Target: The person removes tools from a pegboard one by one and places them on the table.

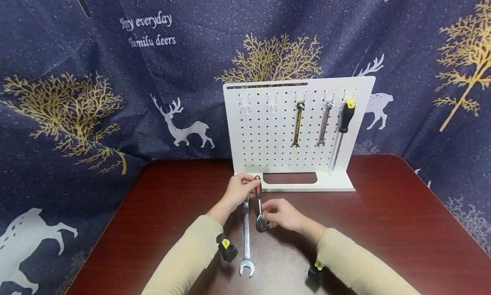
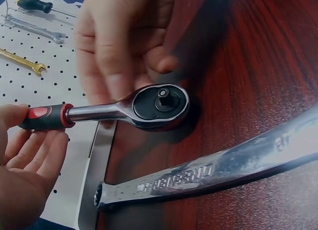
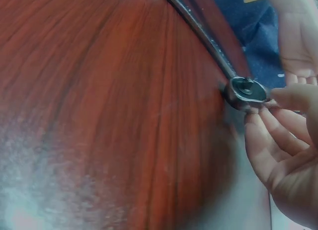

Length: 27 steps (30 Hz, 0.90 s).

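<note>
A ratchet wrench point(image 1: 260, 205) with a black-and-red handle point(image 2: 44, 116) is held at its handle end by my left hand point(image 1: 239, 187), thumb on one side and fingers beneath. Its round head point(image 2: 161, 107) points back toward me, the square drive showing in the left wrist view. Beside that head is my right hand point(image 1: 283, 214), loosely bent, fingertips right at the neck and head point(image 3: 246, 93). In the left wrist view its thumb stands apart from the ratchet. A large silver combination wrench point(image 1: 246, 239) lies left of the ratchet, open end toward me.
A white pegboard stand point(image 1: 264, 146) rises at the back of the red-brown table point(image 1: 172, 197). From its hooks hang a gold wrench point(image 1: 298, 124), a silver wrench point(image 1: 324, 124) and a black-and-yellow screwdriver point(image 1: 347, 116). Two wire hooks point(image 1: 244, 105) at the left hold nothing.
</note>
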Each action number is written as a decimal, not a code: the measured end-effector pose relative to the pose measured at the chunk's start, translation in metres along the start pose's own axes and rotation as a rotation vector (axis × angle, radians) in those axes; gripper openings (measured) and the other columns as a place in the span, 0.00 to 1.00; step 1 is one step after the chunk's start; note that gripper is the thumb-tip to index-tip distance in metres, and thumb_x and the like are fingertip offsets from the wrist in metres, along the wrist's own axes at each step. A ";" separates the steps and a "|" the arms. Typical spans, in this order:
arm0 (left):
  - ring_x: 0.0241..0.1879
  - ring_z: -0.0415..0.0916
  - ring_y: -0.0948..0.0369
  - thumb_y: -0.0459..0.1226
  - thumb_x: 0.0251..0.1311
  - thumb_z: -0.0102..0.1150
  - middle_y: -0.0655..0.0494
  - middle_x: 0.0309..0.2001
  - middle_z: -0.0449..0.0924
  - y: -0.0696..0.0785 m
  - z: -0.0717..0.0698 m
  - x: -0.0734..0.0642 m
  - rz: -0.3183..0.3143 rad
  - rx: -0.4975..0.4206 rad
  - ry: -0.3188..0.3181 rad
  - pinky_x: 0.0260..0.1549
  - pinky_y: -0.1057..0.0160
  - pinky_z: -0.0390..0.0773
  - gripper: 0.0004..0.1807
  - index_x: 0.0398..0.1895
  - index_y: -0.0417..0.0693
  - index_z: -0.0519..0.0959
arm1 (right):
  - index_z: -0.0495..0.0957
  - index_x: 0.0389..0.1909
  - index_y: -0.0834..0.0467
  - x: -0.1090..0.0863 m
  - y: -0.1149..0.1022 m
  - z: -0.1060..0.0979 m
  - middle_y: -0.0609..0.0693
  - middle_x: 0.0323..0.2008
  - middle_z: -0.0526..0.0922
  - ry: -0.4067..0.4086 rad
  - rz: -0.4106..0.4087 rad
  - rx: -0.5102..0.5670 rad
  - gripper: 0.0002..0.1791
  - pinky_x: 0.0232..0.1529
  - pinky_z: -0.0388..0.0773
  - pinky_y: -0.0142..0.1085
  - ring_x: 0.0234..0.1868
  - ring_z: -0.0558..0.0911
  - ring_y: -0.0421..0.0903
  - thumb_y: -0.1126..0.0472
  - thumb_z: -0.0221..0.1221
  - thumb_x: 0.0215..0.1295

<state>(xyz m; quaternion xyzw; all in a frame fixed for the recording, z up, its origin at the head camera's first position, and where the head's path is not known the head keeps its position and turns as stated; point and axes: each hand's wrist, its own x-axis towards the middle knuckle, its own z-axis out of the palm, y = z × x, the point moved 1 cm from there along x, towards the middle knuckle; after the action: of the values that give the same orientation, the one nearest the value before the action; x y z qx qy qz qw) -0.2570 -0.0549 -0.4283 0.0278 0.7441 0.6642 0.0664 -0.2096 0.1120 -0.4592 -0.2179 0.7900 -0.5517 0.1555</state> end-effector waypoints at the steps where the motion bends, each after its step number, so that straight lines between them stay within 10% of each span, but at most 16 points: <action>1: 0.23 0.81 0.62 0.33 0.58 0.62 0.50 0.30 0.83 -0.001 0.000 0.000 -0.002 -0.005 -0.003 0.36 0.53 0.85 0.11 0.39 0.32 0.75 | 0.75 0.45 0.74 0.001 -0.001 -0.001 0.62 0.32 0.83 0.016 0.004 0.011 0.16 0.23 0.82 0.40 0.22 0.82 0.49 0.68 0.58 0.60; 12: 0.26 0.84 0.56 0.33 0.59 0.61 0.39 0.33 0.83 -0.010 0.001 -0.005 -0.016 0.002 -0.016 0.35 0.53 0.85 0.12 0.39 0.30 0.75 | 0.67 0.60 0.70 0.009 -0.013 -0.010 0.69 0.47 0.80 0.220 -0.018 0.056 0.23 0.35 0.84 0.43 0.41 0.83 0.56 0.68 0.53 0.64; 27: 0.28 0.84 0.58 0.36 0.59 0.60 0.42 0.34 0.85 -0.025 0.000 -0.016 -0.044 -0.017 0.000 0.33 0.58 0.85 0.15 0.43 0.30 0.78 | 0.65 0.63 0.71 0.010 -0.011 0.000 0.70 0.50 0.76 0.197 0.026 0.205 0.26 0.41 0.83 0.49 0.40 0.82 0.49 0.72 0.50 0.61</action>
<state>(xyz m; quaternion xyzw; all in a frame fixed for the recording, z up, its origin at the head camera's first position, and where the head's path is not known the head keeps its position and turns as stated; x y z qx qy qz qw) -0.2401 -0.0603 -0.4524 0.0111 0.7388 0.6689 0.0812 -0.2167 0.1034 -0.4490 -0.1355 0.7435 -0.6463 0.1058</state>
